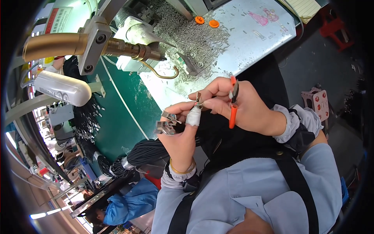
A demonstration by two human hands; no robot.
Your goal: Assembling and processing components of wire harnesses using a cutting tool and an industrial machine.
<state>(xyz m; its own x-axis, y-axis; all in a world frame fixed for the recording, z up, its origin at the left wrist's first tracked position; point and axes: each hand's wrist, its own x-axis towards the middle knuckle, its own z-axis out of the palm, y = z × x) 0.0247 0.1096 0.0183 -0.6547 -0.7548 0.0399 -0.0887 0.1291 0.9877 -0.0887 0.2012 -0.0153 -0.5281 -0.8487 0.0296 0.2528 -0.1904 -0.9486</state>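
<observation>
Close together in front of my chest, both hands meet at a small metal piece (198, 97). My left hand (180, 150) pinches it, its thumb wrapped in white tape (193, 116). Bright bent metal shells (166, 128) stick out between the other fingers of that hand. Thumb and forefinger of my right hand (255, 107) reach the same small piece from the other side. Held within the right palm are orange-handled snips (232, 121), the handles pointing up and down. The exact shape of the pinched piece is partly hidden by fingertips.
Beyond my hands, a pile of small metal pins (198, 45) covers a white bench top (257, 43) with two orange rings. A brass nozzle (128, 48) and white lamp (62, 88) overhang the left. Black cables (146, 154) lie bundled nearby; a person in blue (130, 202) sits lower left.
</observation>
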